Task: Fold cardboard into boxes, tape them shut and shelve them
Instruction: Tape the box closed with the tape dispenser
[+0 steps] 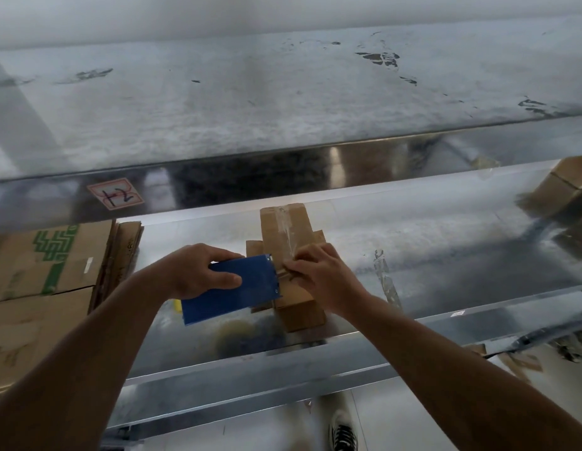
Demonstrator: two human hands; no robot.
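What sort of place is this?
Probably a warehouse or packing room: galvanised metal shelving with a handwritten label, flattened cardboard stacked on the left, and a small box being sealed with clear tape from a blue tape dispenser in the left hand.

Single head-worn wide-angle view looks forward and down, close over the metal shelf [413, 229]

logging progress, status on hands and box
Left hand grips blue tape dispenser. Right hand pinches tape on small cardboard box. Flattened cartons left, clear.

Warehouse packing station: galvanized steel shelving [283, 362], flattened cartons [39, 275], hand-numbered shelf label [115, 197].
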